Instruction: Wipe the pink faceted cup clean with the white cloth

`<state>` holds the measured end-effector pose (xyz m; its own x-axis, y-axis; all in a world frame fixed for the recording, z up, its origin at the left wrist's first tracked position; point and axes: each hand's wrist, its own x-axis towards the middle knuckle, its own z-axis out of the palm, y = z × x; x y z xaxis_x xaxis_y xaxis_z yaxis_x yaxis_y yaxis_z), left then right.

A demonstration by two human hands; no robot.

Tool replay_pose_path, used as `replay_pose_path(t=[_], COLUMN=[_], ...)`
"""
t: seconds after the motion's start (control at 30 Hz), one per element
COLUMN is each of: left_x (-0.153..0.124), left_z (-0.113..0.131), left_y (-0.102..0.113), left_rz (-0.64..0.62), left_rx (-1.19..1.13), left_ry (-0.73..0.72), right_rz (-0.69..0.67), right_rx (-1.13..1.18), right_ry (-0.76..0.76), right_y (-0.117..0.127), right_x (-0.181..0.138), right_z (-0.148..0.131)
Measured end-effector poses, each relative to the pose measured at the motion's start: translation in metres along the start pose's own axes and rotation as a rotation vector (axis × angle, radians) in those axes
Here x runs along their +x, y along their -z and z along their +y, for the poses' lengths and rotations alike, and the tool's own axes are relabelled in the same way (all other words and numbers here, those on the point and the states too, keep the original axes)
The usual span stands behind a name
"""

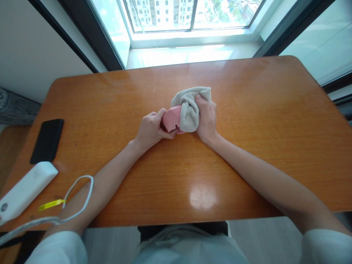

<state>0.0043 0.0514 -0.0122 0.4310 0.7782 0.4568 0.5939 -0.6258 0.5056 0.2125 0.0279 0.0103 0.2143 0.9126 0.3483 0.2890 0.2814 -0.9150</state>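
Observation:
My left hand (150, 129) is closed around a small pink object (171, 119) near the middle of the wooden table (247, 121). My right hand (206, 117) grips a bunched beige cloth (189, 106) and presses it against the right side of the pink object. The cloth covers part of that object, so its full shape is hidden. Both forearms rest over the table's near edge.
A black phone (47, 140) lies at the table's left edge. A white power bank (24, 190) sits nearer, with a white cable (79, 198) and yellow tag (51, 204). A bright window sill (181, 55) runs beyond the far edge.

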Motion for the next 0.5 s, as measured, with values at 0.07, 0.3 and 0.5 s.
replay_pose_path(t=[0.07, 0.3, 0.5], left_x=[0.000, 0.004, 0.002], left_z=[-0.001, 0.000, 0.001], left_y=[-0.001, 0.002, -0.004], left_rz=[-0.046, -0.215, -0.247], left_rx=[0.003, -0.056, 0.027], left_ry=[-0.025, -0.128, -0.179], right_rz=[-0.016, -0.196, -0.347], right_rx=[-0.040, -0.438, -0.716], right_ry=[0.033, 0.265, 0.344], right_y=[0.004, 0.018, 0.013], right_x=[0.000, 0.004, 0.006], right_z=[-0.009, -0.050, -0.073])
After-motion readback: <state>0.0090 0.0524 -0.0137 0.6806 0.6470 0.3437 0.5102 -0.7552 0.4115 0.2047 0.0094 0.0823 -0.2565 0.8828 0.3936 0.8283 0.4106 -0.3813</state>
